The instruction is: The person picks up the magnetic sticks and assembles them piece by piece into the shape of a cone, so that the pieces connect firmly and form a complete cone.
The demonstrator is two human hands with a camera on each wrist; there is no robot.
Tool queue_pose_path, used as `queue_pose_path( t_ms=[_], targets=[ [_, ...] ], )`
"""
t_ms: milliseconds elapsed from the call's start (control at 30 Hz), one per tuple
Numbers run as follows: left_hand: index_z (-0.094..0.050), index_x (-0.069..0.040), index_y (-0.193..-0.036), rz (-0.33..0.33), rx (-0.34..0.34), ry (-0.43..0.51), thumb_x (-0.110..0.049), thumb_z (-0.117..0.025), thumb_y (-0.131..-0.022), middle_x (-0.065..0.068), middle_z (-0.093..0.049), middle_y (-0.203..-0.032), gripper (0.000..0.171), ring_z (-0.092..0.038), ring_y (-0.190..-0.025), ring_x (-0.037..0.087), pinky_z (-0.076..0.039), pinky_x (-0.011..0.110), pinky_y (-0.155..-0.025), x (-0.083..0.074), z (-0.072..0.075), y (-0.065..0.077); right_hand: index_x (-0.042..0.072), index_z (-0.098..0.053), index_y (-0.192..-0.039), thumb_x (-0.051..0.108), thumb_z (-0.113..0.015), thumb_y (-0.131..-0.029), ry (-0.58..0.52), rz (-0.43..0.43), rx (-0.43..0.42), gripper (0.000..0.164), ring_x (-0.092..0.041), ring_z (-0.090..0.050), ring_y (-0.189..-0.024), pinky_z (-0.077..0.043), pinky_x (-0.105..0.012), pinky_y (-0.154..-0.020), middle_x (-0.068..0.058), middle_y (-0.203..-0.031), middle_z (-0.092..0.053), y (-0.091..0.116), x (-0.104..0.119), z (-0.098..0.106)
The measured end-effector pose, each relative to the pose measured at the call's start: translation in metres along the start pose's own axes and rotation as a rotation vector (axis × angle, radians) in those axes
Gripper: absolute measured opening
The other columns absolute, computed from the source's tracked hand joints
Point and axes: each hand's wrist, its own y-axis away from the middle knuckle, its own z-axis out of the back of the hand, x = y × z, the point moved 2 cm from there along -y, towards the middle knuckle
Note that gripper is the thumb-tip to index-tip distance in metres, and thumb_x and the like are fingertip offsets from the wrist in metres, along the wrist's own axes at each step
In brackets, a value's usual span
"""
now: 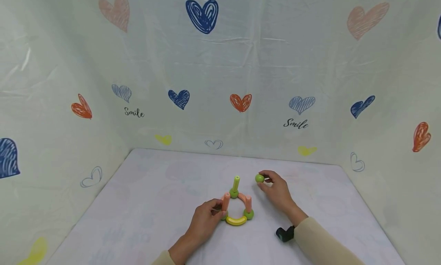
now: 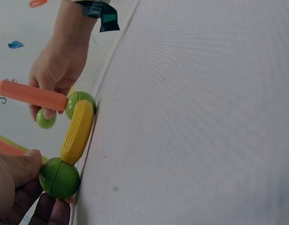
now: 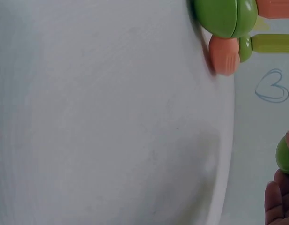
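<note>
A ring of toy building pieces lies on the table, with green balls at its corners joined by a yellow curved bar [image 1: 236, 221] and coral curved bars [image 1: 242, 197]. Three rods stand up from the balls: a yellow-green rod [image 1: 236, 184] at the back, a coral rod [image 1: 248, 204] at the right and another coral rod [image 1: 226, 202] at the left. My left hand [image 1: 206, 221] pinches the left corner's green ball [image 2: 60, 178] between thumb and fingers. Off to the right, my right hand [image 1: 277, 190] holds a loose green ball [image 1: 260, 178] by its fingertips, apart from the ring.
A dark strapped device [image 1: 285, 233] shows by the right sleeve, at the wrist. The white table [image 1: 155, 188] ends at a hanging sheet [image 1: 262, 70] printed with hearts, behind and at both sides.
</note>
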Motion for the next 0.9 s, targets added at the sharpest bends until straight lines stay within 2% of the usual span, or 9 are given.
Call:
queue_pose_path(
  t_ms=[233, 633, 900],
  targets=[
    [-0.074, -0.011, -0.118, 0.001, 0.0, -0.002, -0.018, -0.082, -0.093, 0.002, -0.076, -0.11, 0.027, -0.072, -0.098, 0.017, -0.059, 0.026, -0.081, 0.0, 0.0, 0.001, 0.01, -0.066, -0.131, 0.01, -0.081, -0.092, -0.017, 0.026, -0.005, 0.041, -0.028, -0.066, -0.116, -0.055, -0.048, -0.102, -0.008, -0.129, -0.07, 0.004, 0.019, 0.0],
    [-0.074, -0.011, -0.117, 0.01, 0.0, -0.015, -0.019, -0.082, -0.092, 0.002, -0.075, -0.108, 0.028, -0.071, -0.093, 0.013, -0.058, 0.025, -0.079, -0.002, 0.0, 0.001, 0.011, -0.07, -0.134, 0.013, -0.079, -0.095, -0.178, 0.093, 0.025, 0.04, -0.028, -0.069, -0.112, -0.051, -0.059, -0.105, -0.005, -0.125, -0.074, 0.009, 0.06, 0.0],
    [-0.074, -0.012, -0.12, 0.021, 0.003, -0.033, -0.019, -0.08, -0.094, 0.002, -0.075, -0.111, 0.028, -0.07, -0.095, 0.012, -0.058, 0.025, -0.08, -0.003, 0.001, 0.0, 0.013, -0.07, -0.135, 0.015, -0.078, -0.096, -0.223, 0.127, 0.06, 0.04, -0.025, -0.068, -0.114, -0.048, -0.062, -0.108, -0.002, -0.124, -0.074, 0.009, 0.079, -0.003]
  ],
)
